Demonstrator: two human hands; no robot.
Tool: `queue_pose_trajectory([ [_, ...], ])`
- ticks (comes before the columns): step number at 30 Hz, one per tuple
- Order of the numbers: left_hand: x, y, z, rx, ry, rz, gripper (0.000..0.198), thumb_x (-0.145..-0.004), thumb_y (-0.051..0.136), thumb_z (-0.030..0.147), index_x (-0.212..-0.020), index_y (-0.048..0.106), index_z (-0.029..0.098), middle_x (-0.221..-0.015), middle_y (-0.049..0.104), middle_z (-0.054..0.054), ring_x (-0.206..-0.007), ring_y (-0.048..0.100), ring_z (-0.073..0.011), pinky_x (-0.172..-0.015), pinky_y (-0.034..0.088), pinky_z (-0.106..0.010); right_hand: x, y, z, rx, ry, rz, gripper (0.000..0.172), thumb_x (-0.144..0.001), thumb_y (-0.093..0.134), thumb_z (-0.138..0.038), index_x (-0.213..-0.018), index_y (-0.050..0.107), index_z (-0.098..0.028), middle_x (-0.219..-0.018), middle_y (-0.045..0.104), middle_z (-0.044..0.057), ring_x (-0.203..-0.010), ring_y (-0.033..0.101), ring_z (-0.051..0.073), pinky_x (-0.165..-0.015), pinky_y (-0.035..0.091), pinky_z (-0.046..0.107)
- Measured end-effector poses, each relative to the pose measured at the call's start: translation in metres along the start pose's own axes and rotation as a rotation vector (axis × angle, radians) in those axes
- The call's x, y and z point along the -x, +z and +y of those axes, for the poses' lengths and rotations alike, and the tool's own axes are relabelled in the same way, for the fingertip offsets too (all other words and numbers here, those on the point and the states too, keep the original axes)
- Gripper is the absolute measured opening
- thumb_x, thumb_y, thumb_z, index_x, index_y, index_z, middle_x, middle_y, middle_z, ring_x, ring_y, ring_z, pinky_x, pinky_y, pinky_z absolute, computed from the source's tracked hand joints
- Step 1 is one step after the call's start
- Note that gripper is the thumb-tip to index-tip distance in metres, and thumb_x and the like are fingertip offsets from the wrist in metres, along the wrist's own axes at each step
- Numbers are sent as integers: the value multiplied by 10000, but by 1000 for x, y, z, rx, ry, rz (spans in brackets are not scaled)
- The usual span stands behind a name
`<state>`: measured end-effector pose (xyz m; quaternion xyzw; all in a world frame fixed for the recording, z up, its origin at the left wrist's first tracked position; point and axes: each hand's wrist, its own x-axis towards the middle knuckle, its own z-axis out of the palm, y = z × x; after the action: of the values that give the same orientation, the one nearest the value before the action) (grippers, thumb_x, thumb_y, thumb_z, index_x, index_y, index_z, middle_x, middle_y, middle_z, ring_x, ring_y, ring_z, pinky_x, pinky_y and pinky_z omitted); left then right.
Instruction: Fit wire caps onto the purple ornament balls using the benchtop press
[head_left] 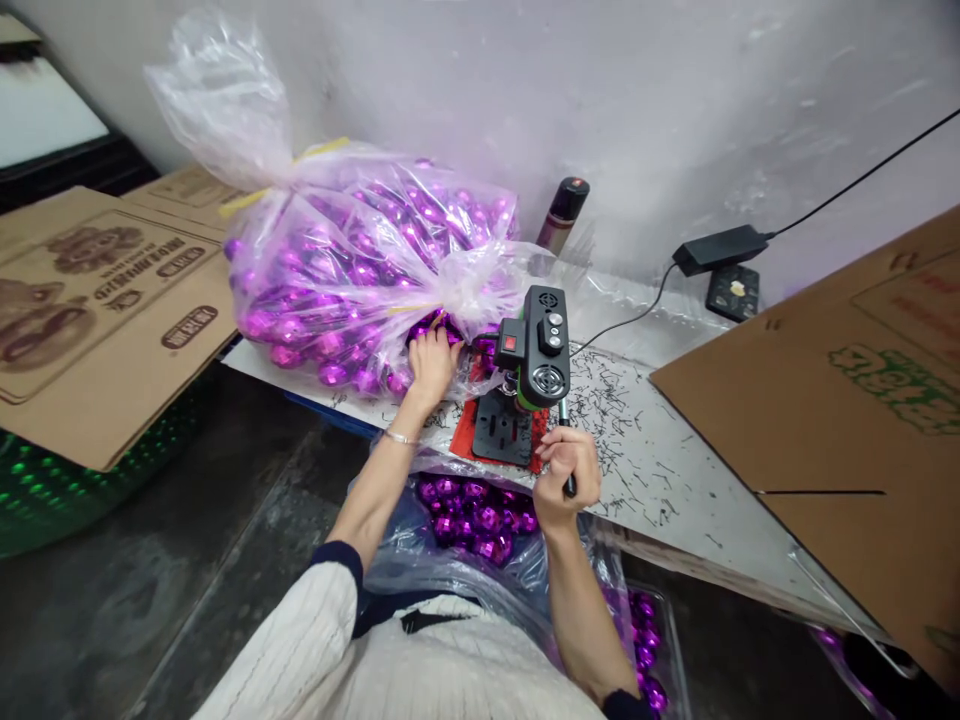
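A: Your left hand (pixel 433 362) is stretched forward into the mouth of the big clear bag (pixel 225 110), fingers curled down among the purple balls (pixel 315 330) packed inside. Whether you have one pinched I cannot tell, because the fingertips are lost in the plastic.

B: Your right hand (pixel 568 476) is plainer. It is closed in a fist round the black lever (pixel 562 412) that comes down off the small press (pixel 538 350).

A: That press stands between your two hands, just ahead of the right one. Its black base sits on a red mat (pixel 465 432) near the front edge of the worktop (pixel 720 500).

B: Past your right hand the worktop is strewn with tiny dark bits. Farther back a spray can (pixel 564 210) stands by the wall, with a power adapter (pixel 718 249) to its right.

A: Below both hands, at your lap, a second bag (pixel 405 565) lies open with more purple balls in it.

B: A printed cardboard sheet (pixel 97 300) lies well out beyond your left hand. Another brown board (pixel 847 420) reaches over the worktop beyond your right.
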<state>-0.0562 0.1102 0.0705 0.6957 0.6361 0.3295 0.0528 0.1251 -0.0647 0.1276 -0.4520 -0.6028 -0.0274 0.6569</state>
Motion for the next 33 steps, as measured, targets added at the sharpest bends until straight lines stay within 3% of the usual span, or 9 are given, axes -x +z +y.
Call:
queue_pose_trajectory([
  [3,-26,7,-5,-123,36,-177,396,-901,711,317,-1195,671,56,-1185,710,-272,-1152,643,-424,-1069,432,-567,0,0,-1,9,-7,-6,276,-973,471,-117,-729,555,-217,-691,598,-8,-686,642,152,-613,486,297],
  [8,-13,0,-10,-127,147,-297,548,-836,726,196,-1358,591,103,-1287,658,-240,-1166,657,-414,-1086,440,-579,-2,0,-1,27,-37,-16,282,-974,466,-119,-724,548,-220,-671,594,-7,-679,638,156,-604,477,300],
  [11,2,-14,-9,38,145,-265,626,-850,731,234,-1436,538,127,-1347,628,-220,-1243,637,-398,-1088,480,-532,-4,-1,-2,28,-52,-20,284,-976,459,-107,-728,540,-219,-668,585,-11,-686,634,151,-612,472,296],
  [14,24,-30,-6,323,101,-105,681,-858,772,410,-1441,530,152,-1420,589,-194,-1341,586,-355,-1142,479,-483,-5,-1,-2,15,-70,-35,278,-971,457,-90,-739,542,-218,-665,581,-15,-693,637,148,-619,471,291],
  [18,72,-40,1,805,-111,-72,718,-884,703,621,-1437,538,194,-1405,620,-149,-1286,640,-280,-1100,531,-405,-5,-2,-2,3,-55,-27,277,-969,466,-96,-736,550,-220,-660,582,-18,-694,638,154,-628,470,301],
  [21,108,-33,10,1125,-312,-220,735,-906,649,667,-1468,509,216,-1356,680,-132,-1164,714,-241,-980,596,-358,-10,-2,-3,2,-24,-18,281,-977,476,-114,-731,558,-222,-658,588,-18,-686,630,154,-632,461,309],
  [25,134,-10,24,1226,-482,-274,719,-853,717,671,-1371,593,187,-1301,730,-142,-1161,726,-267,-973,608,-388,-25,-4,-8,27,-2,-32,314,-1007,468,-160,-707,539,-222,-661,589,-7,-664,613,147,-628,452,317],
  [30,131,12,34,1100,-428,-246,661,-816,780,608,-1294,654,169,-1296,737,-134,-1251,686,-289,-1101,542,-439,-41,-4,-13,44,3,-46,312,-1017,477,-173,-711,516,-221,-658,573,-14,-647,594,127,-619,445,302],
  [33,127,10,36,1103,-428,-282,666,-812,783,611,-1309,648,189,-1273,746,-117,-1181,721,-284,-1034,585,-434,-42,-4,-13,41,-10,-41,305,-1013,481,-165,-715,518,-221,-653,568,-19,-642,594,124,-617,443,296],
])
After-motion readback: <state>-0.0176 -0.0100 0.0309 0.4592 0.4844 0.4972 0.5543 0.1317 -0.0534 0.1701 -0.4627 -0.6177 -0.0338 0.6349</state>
